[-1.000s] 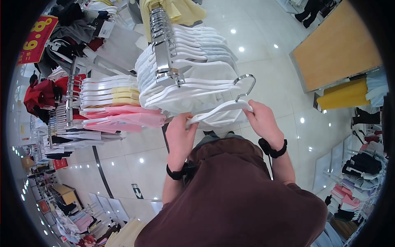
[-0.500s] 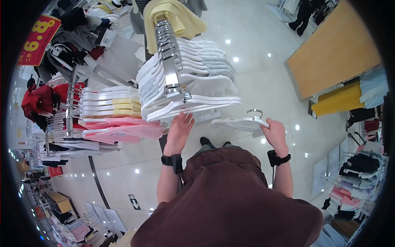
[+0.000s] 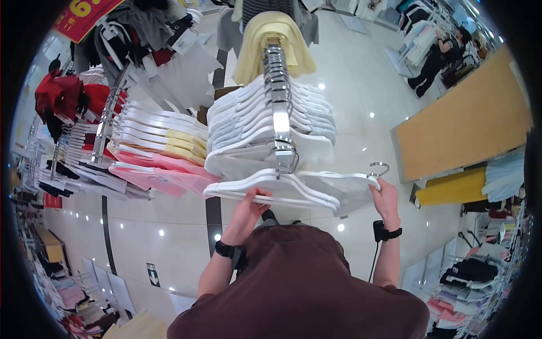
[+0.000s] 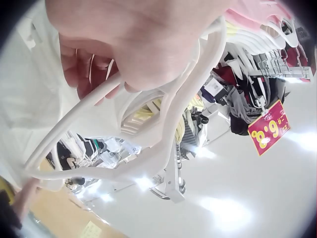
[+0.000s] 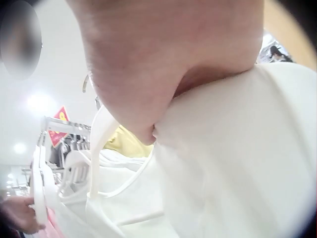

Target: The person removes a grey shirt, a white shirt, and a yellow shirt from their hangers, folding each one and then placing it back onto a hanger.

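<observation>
Just right of centre in the head view, a hangered white shirt [image 3: 343, 189] is pinched at its hook end by the right hand [image 3: 385, 199]. Judged light: limp cloth, stiff slick plastic; best gripped at the hanger neck. A racked hanger [image 3: 293, 190] is clasped by curled fingers of the left hand [image 3: 250, 204].

White hangers [image 3: 265, 183], white garment [image 3: 345, 189], pink shirts [image 3: 164, 175], yellow top [image 3: 271, 34], red sign [image 3: 84, 8].

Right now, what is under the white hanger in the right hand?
A white garment hangs from the hanger that the right hand grips; the garment covers the floor directly beneath it.
</observation>
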The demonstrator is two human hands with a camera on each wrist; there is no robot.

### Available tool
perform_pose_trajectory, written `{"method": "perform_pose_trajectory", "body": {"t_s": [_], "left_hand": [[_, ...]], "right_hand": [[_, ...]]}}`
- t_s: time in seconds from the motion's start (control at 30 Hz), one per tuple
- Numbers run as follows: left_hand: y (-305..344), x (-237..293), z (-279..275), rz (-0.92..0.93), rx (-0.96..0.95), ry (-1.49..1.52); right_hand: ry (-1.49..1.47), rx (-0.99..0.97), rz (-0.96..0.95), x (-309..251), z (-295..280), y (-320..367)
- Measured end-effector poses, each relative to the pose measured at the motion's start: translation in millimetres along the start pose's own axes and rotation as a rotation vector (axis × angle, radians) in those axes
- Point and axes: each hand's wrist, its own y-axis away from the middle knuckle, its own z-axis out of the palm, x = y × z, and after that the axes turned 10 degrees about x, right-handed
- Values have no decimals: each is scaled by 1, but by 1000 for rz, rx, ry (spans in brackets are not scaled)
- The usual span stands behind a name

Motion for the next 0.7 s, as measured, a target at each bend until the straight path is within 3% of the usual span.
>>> {"method": "perform_pose_trajectory", "body": {"t_s": [0.23,0.37,0.43,0.57,0.7], "left_hand": [[5,-18,2,-90,-65,25],[3,-26,2,-108,-113,42],[3,-23,1,-98,-102,39],[2,-20,1,-44,-46,-2],[-3,-4,0,-11,-61,-9]], "right_hand": [[-182,-103,-208,-134,-34,-42],[-225,-126,-393,-184,-20,-61],[-299,-170,-541,-200,-5,-66],[-267,-304,-556,-217,11,-71],[-328,-321,-618,-194,57,-83]]}}
